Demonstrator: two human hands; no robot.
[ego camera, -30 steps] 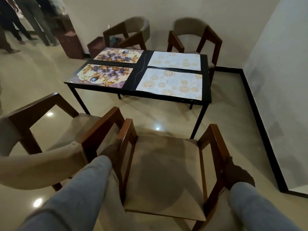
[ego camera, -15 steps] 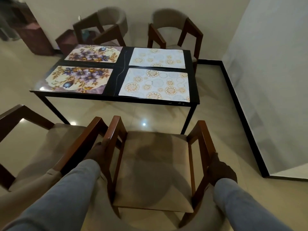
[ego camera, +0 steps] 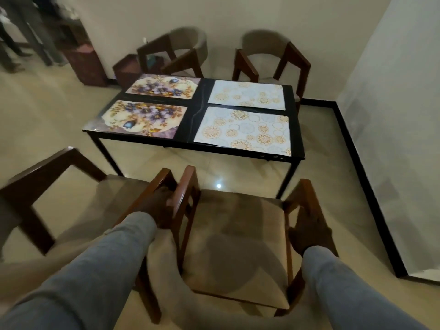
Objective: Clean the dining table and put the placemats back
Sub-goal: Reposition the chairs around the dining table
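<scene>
A black dining table (ego camera: 190,110) stands ahead of me with several placemats lying flat on it. Two purple floral placemats (ego camera: 145,120) lie on its left half and two pale placemats (ego camera: 245,131) with gold circles on its right half. Right below me is a wooden chair (ego camera: 238,234) with a beige seat. My left hand (ego camera: 157,206) grips its left armrest and my right hand (ego camera: 309,232) grips its right armrest. The chair stands apart from the table's near edge.
A second wooden chair (ego camera: 71,201) stands touching the left of the one I hold. Two more chairs (ego camera: 271,60) stand behind the table by the back wall. A white wall (ego camera: 392,139) with black skirting runs along the right. People's legs show far left.
The chair in my hands and the view have shifted slightly nearer the table and back to the right; the neighbouring chair sits further into view on the left.
</scene>
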